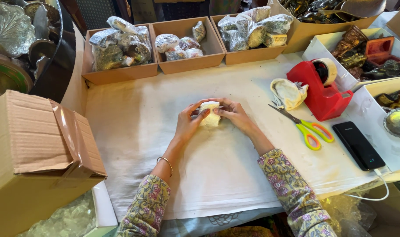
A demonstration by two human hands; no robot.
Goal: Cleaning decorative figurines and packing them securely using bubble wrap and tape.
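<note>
A small white wrapped bundle (210,115) rests on the white sheet covering the table (134,127). My left hand (189,123) grips its left side with fingers curled over the top. On the other side, my right hand (235,113) presses against it, fingertips on its upper edge. Both sleeves are floral and a thin bangle (165,162) circles my left wrist.
Three shallow cardboard trays (184,66) of wrapped items line the far edge. A red tape dispenser (321,90), crumpled cloth (288,93), green-handled scissors (305,127) and black phone (358,145) lie right. A big cardboard box (37,153) stands left; boxes of metal figurines (362,52) at far right.
</note>
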